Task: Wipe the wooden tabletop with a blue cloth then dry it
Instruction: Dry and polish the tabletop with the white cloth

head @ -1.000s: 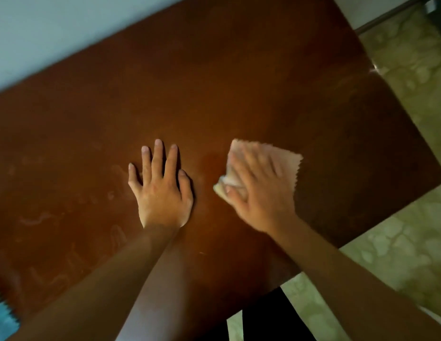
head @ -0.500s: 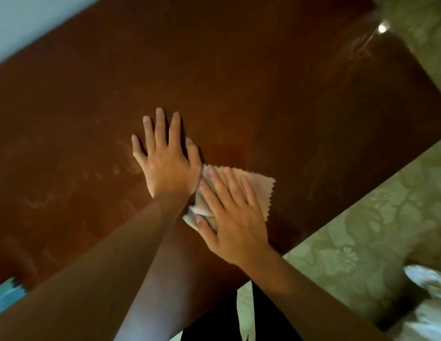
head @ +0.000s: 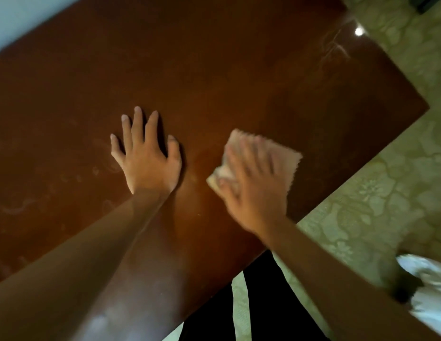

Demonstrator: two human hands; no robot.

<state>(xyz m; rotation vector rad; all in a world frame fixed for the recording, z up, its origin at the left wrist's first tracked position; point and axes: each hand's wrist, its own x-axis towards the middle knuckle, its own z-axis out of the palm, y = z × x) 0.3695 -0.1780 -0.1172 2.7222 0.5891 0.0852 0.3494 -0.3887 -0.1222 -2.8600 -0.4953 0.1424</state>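
The dark reddish wooden tabletop (head: pixel 239 70) fills most of the view. My left hand (head: pixel 148 156) lies flat on it with fingers spread and holds nothing. To its right, my right hand (head: pixel 253 183) presses a pale beige cloth (head: pixel 285 156) with a zigzag edge onto the wood; the fingers lie straight across the cloth and the hand is blurred by motion. Faint smear marks (head: pixel 17 207) show on the wood left of my left hand. No blue cloth shows in the current view.
The table's near edge runs diagonally past my right forearm, with a patterned greenish floor (head: pixel 377 193) beyond it. A white crumpled object (head: pixel 428 286) lies at the lower right. A pale wall (head: pixel 22 18) borders the table's far side. Dark trouser legs (head: pixel 263 311) show below the edge.
My right hand has slid the beige cloth to the right, away from my left hand, which it was touching half a second ago. My left hand stays flat on the table.
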